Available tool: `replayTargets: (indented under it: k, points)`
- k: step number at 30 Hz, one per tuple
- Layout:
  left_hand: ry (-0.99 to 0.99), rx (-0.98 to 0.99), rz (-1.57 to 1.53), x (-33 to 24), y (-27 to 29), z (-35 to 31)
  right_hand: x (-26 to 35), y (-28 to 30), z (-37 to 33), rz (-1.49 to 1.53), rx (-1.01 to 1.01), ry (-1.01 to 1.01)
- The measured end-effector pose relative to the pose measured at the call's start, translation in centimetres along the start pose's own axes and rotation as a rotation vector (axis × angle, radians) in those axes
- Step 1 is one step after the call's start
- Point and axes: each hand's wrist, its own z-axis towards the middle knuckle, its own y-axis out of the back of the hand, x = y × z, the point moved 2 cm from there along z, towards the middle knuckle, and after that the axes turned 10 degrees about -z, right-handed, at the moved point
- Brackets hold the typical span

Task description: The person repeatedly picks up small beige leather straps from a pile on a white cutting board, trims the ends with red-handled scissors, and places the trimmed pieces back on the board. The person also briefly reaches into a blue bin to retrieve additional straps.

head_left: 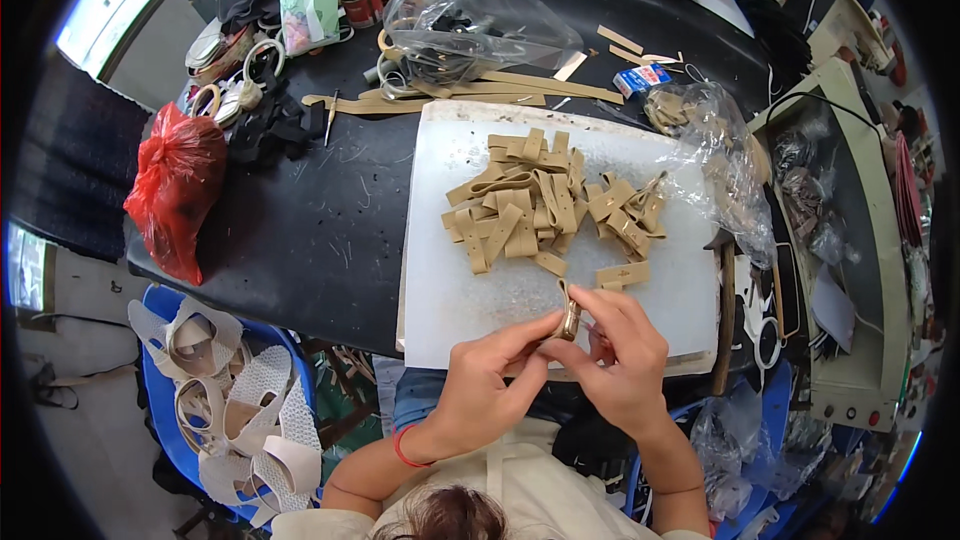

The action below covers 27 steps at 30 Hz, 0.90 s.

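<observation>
My left hand and my right hand meet over the near edge of a white board. Between their fingertips they pinch a small tan strap with a gold-coloured buckle; its looped end points away from me. Fingers hide part of the buckle. Just beyond lies a heap of looped tan straps. Right of that heap is a smaller cluster of straps, some showing gold-coloured metal. One folded strap rests apart, close to my right fingers.
Left of the table, a blue basket holds pale woven shoe uppers. A red plastic bag sits at the table's left edge. Long tan strips and clear bags lie behind the board. Scissors are at right.
</observation>
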Motion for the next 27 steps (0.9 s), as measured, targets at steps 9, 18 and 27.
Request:
replayTargets:
  k: [9,18,27]
  points:
    - [-0.422,-0.431,0.941,-3.7,8.4,0.5,-1.0,-1.6,-0.6,0.296,0.119,-0.111]
    - [-0.384,-0.292,0.980,-1.7,4.4,4.6,-1.0,-3.4,0.0,0.256,0.165,-0.302]
    - [-0.013,-0.210,0.054,-1.0,5.5,2.1,0.1,-1.2,0.8,0.248,0.342,-0.163]
